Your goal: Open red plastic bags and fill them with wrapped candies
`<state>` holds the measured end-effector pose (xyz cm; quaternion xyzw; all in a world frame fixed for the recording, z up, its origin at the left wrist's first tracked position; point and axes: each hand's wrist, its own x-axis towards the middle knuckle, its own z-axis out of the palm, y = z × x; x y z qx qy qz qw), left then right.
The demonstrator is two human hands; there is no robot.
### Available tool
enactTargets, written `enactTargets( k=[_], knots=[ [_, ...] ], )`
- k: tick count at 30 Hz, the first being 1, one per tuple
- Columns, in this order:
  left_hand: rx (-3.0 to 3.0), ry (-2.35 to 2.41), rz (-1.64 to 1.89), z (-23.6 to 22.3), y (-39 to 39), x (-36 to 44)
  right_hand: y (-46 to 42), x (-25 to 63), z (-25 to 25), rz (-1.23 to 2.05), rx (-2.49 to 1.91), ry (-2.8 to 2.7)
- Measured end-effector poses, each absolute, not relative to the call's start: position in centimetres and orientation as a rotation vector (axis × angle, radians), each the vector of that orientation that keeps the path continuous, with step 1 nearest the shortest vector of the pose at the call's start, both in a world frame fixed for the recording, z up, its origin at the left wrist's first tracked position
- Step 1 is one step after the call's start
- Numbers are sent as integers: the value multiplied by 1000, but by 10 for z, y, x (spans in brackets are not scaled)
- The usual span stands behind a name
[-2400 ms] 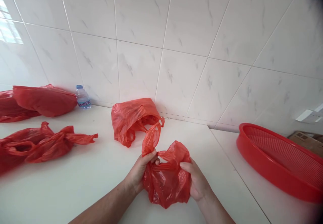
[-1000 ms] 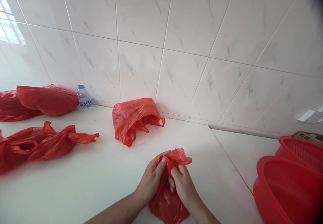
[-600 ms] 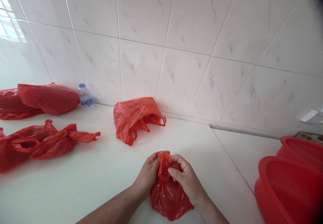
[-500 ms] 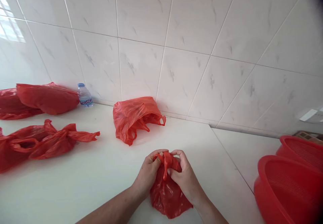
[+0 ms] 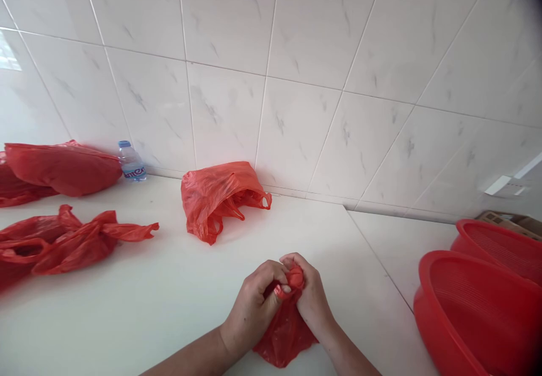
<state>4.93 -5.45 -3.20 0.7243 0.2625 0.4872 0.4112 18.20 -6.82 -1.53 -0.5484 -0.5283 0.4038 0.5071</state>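
Observation:
A small red plastic bag (image 5: 283,331) lies on the white counter (image 5: 169,285) near the front edge. My left hand (image 5: 256,308) and my right hand (image 5: 311,300) are both closed on its twisted top, pressed close together. The bag's top is bunched into a tight knot-like wad between my fingers. The lower body of the bag bulges out beneath my hands.
Another red bag (image 5: 220,195) lies open against the tiled wall. More red bags (image 5: 71,240) and a red bundle (image 5: 63,167) lie at the left, beside a small water bottle (image 5: 130,162). Two red plastic baskets (image 5: 478,314) sit at the right.
The bag's loose top has been gathered and twisted into a tight wad between my hands, which have drawn closer together. A second red basket came into view at the right.

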Motion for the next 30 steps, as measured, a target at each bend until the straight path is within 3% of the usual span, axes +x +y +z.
enactTargets(
  k=[7,12,16,22,27,30],
  knots=[
    [2429,605,1215,-35,-49,40,-64,194,-20,1231,-1167,-1132],
    [2547,673,1233,-37,-42,37,-60,210,-29,1608,-898,-927],
    [2586,695,1276,-37,-39,35,-58,220,-26,1622,-693,-865],
    [2640,655,1328,-37,-40,35,-51,229,-30,1436,-826,-945],
    [2674,479,1594,-22,-52,38,-41,243,-38,821,-1306,-1199],
    [2682,227,1467,-17,-70,42,-35,252,-41,608,-1379,-1224]
  ],
)
